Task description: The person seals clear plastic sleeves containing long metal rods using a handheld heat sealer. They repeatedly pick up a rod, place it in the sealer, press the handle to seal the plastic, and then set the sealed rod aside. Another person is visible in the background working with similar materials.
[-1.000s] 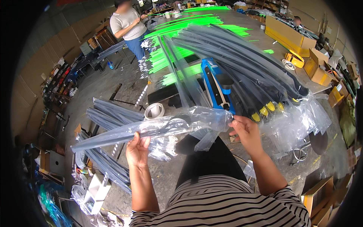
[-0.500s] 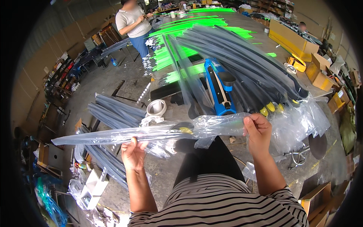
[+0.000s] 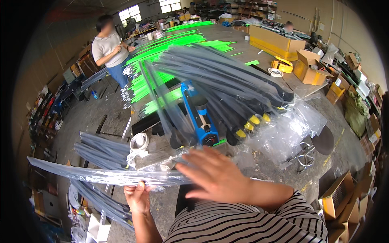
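Note:
A long clear plastic sleeve, with something slender and dark inside, stretches across in front of me, its far end out to the left. My left hand grips it from below, thumb and fingers closed on the film. Over the sleeve's right part lies my right hand, fingers stretched out and slightly blurred, palm toward the sleeve. It hides that end, so I cannot tell how firmly it touches. Just beyond stands a blue bag sealer on the table, with a roll of white tape to its left.
Many bagged dark strips with yellow ends fan over the table beside bright green rods. Crumpled clear bags lie at right. More bagged strips sit at lower left. A person stands at far left; cardboard boxes at right.
My right hand has let go of the sleeve's right end and swung left, now flat over the sleeve with fingers spread. My left hand still holds on. The view has turned right.

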{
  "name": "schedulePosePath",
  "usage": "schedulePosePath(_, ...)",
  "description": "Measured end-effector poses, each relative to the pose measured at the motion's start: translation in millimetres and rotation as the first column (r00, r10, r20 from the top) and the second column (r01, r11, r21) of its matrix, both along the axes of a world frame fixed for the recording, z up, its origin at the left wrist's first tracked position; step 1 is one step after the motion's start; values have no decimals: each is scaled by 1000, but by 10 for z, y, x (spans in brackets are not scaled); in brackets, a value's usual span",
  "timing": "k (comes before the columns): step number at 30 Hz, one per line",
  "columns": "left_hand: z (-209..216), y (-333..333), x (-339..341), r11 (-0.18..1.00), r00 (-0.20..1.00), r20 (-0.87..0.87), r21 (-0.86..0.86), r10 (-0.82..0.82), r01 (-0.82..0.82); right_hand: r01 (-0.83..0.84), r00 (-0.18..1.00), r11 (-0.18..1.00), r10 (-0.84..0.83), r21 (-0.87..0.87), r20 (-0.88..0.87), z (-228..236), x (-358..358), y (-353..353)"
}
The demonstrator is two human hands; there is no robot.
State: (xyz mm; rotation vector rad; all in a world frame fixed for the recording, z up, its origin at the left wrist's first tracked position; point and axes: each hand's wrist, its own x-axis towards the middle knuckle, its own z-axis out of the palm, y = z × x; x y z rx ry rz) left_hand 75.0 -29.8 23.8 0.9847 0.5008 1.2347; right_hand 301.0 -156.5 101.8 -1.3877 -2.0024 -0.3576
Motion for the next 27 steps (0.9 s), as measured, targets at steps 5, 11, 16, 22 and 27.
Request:
schedulePosePath(5, 279, -170, 437, 959, 956, -188, 132, -224, 250, 171, 975, 921, -108, -351, 194, -198, -86, -42)
schedulePosePath(11, 345, -170, 401, 881, 886, -354, 256, -298, 398, 519, 855, 848, -515, -110, 60, 349, 781, -361)
schedulePosePath(16, -12, -26, 132, 946, 884, -418, 141, -210, 291, 855, 498, 518, -828, 9, 259, 973, 2033, -456)
schedulePosePath(22, -222, 99, -208, 992, 877, -473, 45, -83, 118, 835, 550, 513, -791, -198, 268, 682, 3091, -295)
schedulePosePath(27, -594, 222, -603, 1000, 877, -481, -10, -8, 4, 575, 730, 736, -659, -357, -181, 155, 3622, -178)
